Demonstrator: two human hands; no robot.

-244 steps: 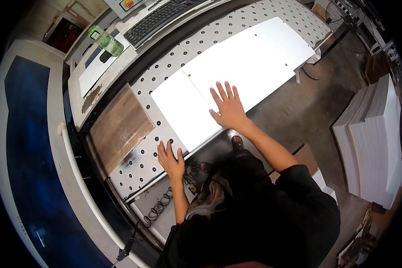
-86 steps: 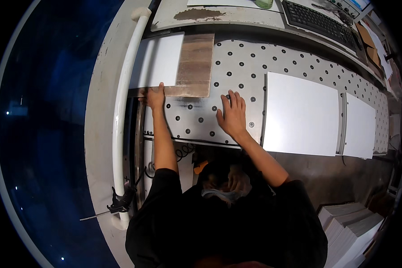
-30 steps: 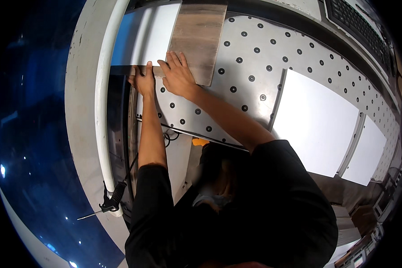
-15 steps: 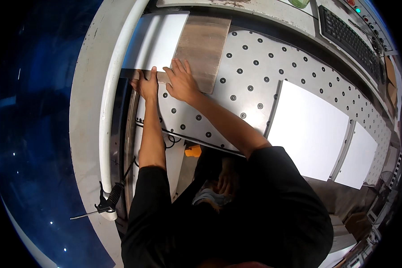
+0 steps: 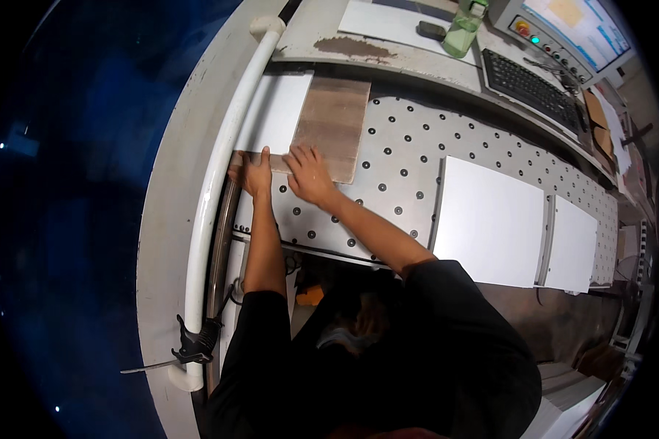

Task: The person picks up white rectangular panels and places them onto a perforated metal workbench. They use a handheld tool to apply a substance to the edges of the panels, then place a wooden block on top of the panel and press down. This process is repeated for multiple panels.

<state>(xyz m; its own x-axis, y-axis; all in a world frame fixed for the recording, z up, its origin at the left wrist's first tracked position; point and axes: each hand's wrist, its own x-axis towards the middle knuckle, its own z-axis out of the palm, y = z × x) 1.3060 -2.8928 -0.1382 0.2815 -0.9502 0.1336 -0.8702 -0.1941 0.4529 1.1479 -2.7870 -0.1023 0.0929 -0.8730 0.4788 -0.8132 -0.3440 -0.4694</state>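
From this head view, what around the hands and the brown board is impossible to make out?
- Near edge of the brown board: covered by the left hand and right hand.
- Grip under the palms: hidden.
- White panel: its right part lies under the board.
- Green bottle: top cut by the frame edge.

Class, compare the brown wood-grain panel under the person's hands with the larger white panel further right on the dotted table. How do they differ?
The wood-grain panel is brown and streaked; the white panel is plain. The left hand and right hand rest on the wood-grain panel's near edge; the white panel lies untouched. Both lie flat on the table.
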